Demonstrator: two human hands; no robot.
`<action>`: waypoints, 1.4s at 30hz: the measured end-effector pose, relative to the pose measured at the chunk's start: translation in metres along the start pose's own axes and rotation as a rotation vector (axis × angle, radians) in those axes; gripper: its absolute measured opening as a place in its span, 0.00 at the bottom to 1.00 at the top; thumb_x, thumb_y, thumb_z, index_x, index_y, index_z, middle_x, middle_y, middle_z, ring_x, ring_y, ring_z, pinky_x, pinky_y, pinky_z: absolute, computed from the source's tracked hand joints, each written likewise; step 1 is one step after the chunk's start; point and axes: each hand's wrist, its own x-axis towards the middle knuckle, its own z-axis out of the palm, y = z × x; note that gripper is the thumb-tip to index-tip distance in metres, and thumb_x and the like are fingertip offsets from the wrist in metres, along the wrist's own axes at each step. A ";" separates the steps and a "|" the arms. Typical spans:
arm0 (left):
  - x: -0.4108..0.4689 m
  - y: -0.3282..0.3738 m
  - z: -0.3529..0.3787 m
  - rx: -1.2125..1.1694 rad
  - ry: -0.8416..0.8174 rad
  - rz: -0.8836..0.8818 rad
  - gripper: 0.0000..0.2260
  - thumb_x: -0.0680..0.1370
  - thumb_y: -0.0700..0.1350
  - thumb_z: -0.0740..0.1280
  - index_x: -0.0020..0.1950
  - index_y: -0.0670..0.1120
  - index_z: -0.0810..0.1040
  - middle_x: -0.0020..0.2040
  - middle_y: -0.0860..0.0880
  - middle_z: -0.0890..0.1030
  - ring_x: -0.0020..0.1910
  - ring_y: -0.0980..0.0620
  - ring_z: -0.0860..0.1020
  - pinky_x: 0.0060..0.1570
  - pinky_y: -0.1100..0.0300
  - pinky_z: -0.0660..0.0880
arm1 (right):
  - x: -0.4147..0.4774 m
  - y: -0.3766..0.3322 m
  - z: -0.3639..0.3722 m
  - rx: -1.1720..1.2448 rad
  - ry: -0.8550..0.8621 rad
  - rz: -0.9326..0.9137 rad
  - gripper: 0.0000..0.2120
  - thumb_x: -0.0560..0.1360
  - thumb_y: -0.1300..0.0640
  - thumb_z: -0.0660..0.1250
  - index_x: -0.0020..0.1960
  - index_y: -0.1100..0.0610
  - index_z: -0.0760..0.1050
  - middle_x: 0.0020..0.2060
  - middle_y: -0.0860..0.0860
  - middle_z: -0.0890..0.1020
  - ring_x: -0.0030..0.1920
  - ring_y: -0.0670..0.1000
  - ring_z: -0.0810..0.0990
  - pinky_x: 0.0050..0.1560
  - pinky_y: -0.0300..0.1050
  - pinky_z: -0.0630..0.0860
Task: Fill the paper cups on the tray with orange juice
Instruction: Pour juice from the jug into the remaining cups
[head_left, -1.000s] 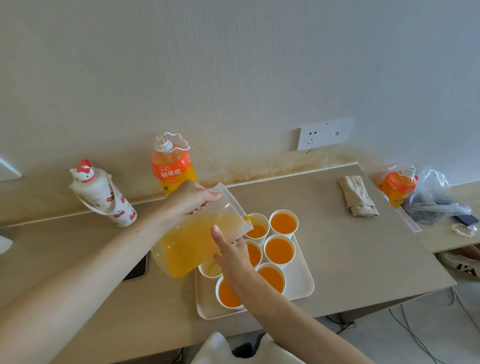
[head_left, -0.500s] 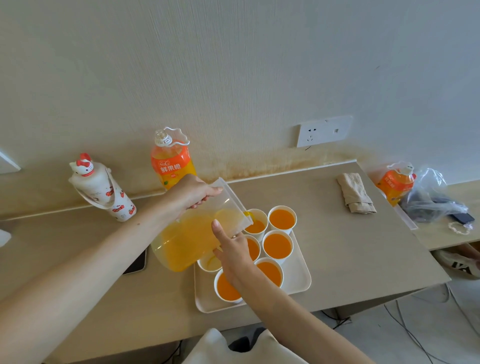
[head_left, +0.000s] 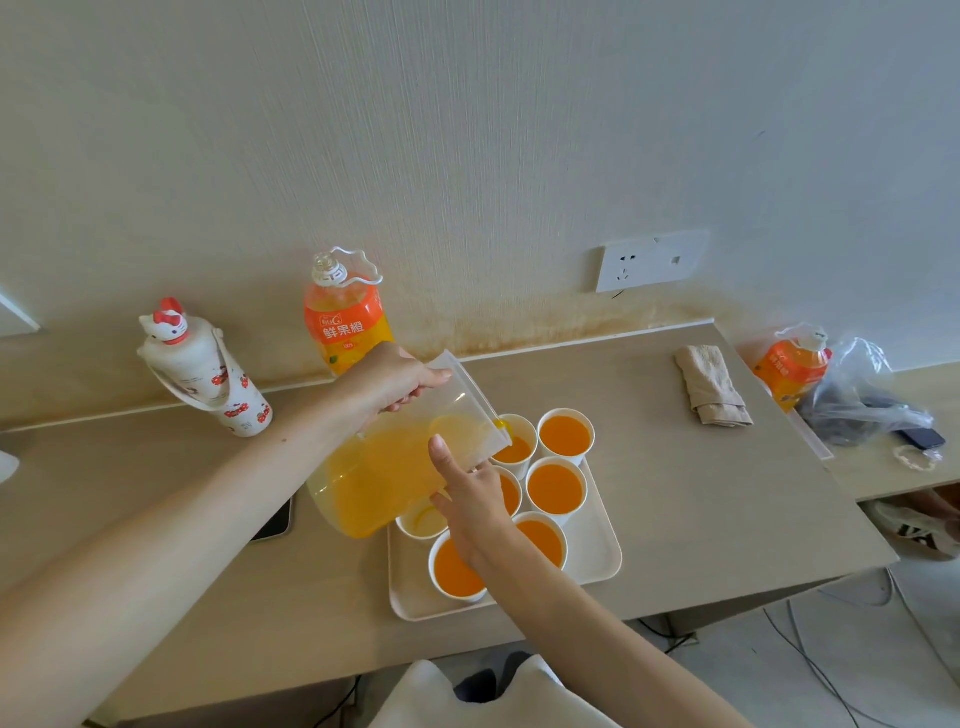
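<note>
1. the left hand (head_left: 400, 382) grasps the clear pitcher (head_left: 379, 478) from above at its rear top edge, fingers (head_left: 415, 397) curled round it.
2. the right hand (head_left: 475, 501) holds the same pitcher from below near the spout end. its thumb lies straight up against the near side and the other fingers are tucked under the body, mostly hidden.
3. the pitcher is tipped to the right over the left part of the tray (head_left: 597, 553), with its spout down and orange juice pooled in its low side.
4. a thin stream of juice leaves the spout and falls into the back-left paper cup (head_left: 517, 449), which is partly filled.
5. the tray lies flat on the table (head_left: 675, 493) near its front edge, with the cups grouped together on it.
6. four cups look full of juice: the back-right cup (head_left: 565, 436), the middle-right cup (head_left: 555, 488), the front-right cup (head_left: 543, 535) and the front-left cup (head_left: 457, 569).
7. another cup (head_left: 510, 493) is mostly hidden behind the right hand, though some juice shows in it.
8. a pale cup (head_left: 423, 522) under the pitcher shows only a little light liquid.
9. an orange juice bottle (head_left: 345, 322) stands uncapped by the wall behind the left hand.
10. a white cartoon-cat flask (head_left: 208, 374) stands to its left.
11. a folded cloth (head_left: 711, 384) lies well to the right of the tray.
12. a second orange bottle (head_left: 789, 364) sits in a plastic bag (head_left: 862, 395) beyond the table's right edge.
</note>
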 end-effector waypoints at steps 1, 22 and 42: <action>0.000 0.000 0.000 -0.002 0.001 0.000 0.19 0.74 0.50 0.73 0.29 0.45 0.69 0.25 0.49 0.68 0.26 0.52 0.64 0.32 0.60 0.63 | 0.000 -0.001 0.000 0.004 -0.005 -0.002 0.33 0.64 0.44 0.73 0.65 0.50 0.68 0.53 0.46 0.80 0.51 0.46 0.79 0.45 0.39 0.77; -0.003 0.003 -0.001 0.013 0.009 0.021 0.19 0.74 0.49 0.72 0.29 0.44 0.68 0.25 0.49 0.67 0.25 0.52 0.64 0.30 0.60 0.62 | -0.002 -0.002 0.003 0.035 -0.033 -0.028 0.28 0.65 0.46 0.74 0.62 0.49 0.70 0.53 0.47 0.82 0.53 0.48 0.81 0.43 0.38 0.78; -0.003 0.000 0.000 0.030 0.008 0.015 0.19 0.75 0.50 0.72 0.30 0.44 0.68 0.26 0.49 0.67 0.26 0.52 0.64 0.31 0.60 0.62 | 0.001 0.001 0.003 0.035 -0.009 0.000 0.28 0.64 0.45 0.74 0.61 0.50 0.71 0.52 0.48 0.82 0.51 0.48 0.80 0.40 0.38 0.78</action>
